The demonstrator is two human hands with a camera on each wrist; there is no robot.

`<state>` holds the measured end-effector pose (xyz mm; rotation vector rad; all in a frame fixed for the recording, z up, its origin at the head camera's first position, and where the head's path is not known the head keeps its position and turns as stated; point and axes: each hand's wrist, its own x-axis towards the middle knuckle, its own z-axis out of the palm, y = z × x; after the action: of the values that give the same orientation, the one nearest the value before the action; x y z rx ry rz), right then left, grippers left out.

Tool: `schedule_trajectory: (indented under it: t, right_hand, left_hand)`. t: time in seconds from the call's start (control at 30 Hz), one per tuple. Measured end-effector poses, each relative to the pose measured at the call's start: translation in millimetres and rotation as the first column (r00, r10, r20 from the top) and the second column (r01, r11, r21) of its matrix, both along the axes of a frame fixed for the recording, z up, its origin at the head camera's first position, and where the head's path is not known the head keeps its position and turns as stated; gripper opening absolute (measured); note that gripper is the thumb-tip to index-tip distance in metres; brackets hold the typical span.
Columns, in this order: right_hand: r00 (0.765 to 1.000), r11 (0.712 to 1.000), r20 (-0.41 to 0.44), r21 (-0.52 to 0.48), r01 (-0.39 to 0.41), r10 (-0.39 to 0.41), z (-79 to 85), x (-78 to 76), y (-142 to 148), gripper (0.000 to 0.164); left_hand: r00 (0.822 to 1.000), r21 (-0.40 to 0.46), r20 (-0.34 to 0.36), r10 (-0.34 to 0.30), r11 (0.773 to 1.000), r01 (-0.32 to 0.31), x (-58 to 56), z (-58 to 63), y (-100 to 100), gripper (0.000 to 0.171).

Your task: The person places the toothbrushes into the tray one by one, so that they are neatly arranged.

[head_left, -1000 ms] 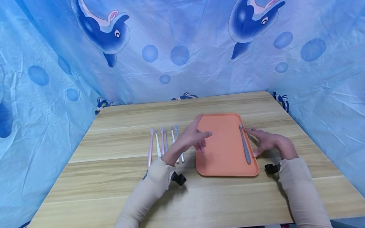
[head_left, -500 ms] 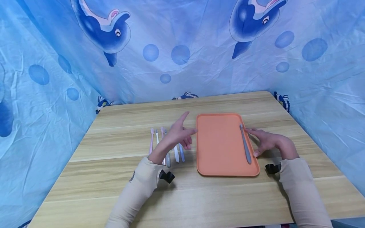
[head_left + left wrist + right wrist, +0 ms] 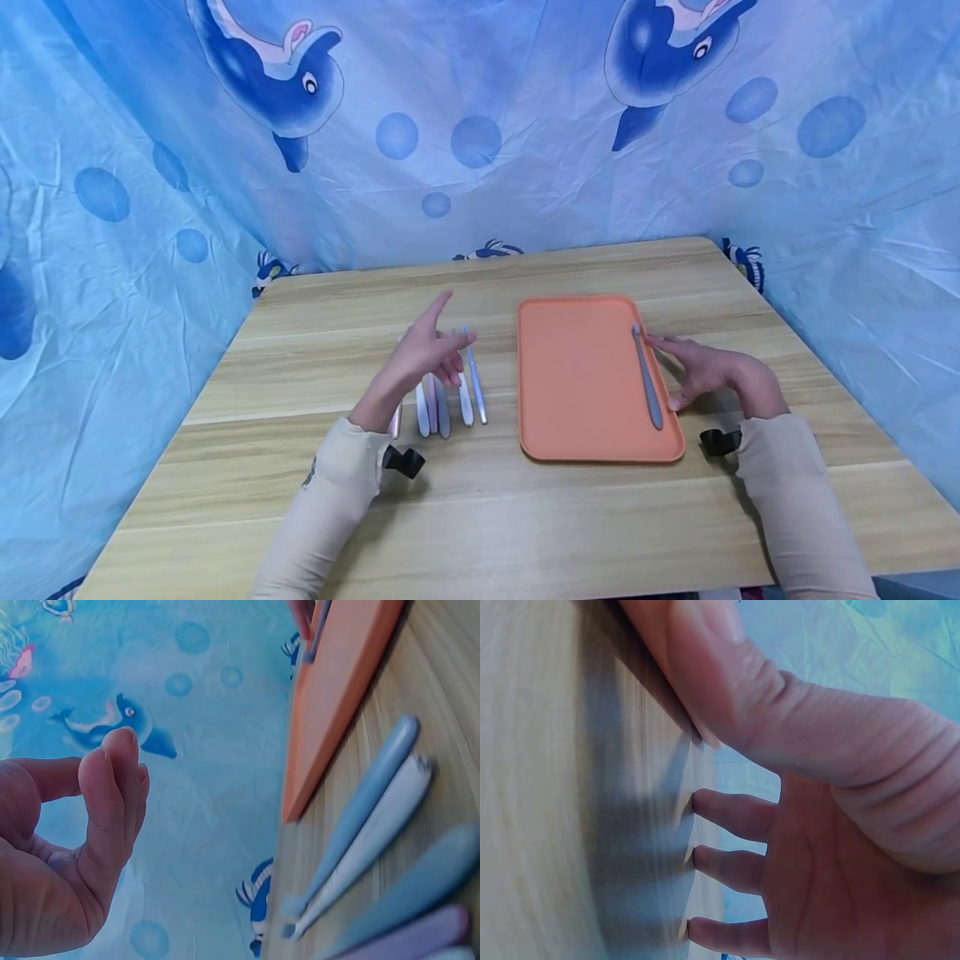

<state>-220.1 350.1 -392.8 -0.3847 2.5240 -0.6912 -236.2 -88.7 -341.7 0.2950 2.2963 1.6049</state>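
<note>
My left hand (image 3: 420, 350) hovers over a row of toothbrushes, index finger pointing forward and nothing held. It hides the middles and heads of several of them. At the row's right lie a blue toothbrush (image 3: 477, 387) and a white one (image 3: 465, 400); a purple one (image 3: 420, 937) shows farther left. To their right is an orange tray (image 3: 577, 375), with a single grey toothbrush (image 3: 648, 387) along its right side. My right hand (image 3: 705, 371) rests at the tray's right edge, thumb at the rim, other fingertips (image 3: 705, 802) spread down on the tabletop.
The wooden table (image 3: 262, 467) carries the tray and toothbrushes. A blue curtain (image 3: 525, 200) with dolphin prints hangs behind and along both sides. Black wrist-camera mounts (image 3: 405, 461) stick out below the cuffs, close over the tabletop.
My left hand has moved left from over the tray to above the toothbrush row, uncovering the blue and white toothbrushes. My right hand has stayed at the tray's edge.
</note>
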Motion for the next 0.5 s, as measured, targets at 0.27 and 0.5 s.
schedule_trajectory:
  t: [0.27,0.5]
  right_hand:
    - [1.0,1.0,-0.001,-0.012,-0.003,0.003,0.3,-1.2,0,0.126]
    - [1.0,1.0,-0.011,-0.019,0.009,-0.009,0.5,-1.3,0,0.127]
  left_hand:
    - [0.999,-0.011,0.024,0.043,0.999,-0.042,-2.8,-3.4,-25,0.09]
    - [0.997,-0.031,0.029,0.077,0.997,-0.076,-2.3,-8.8,-52,0.093]
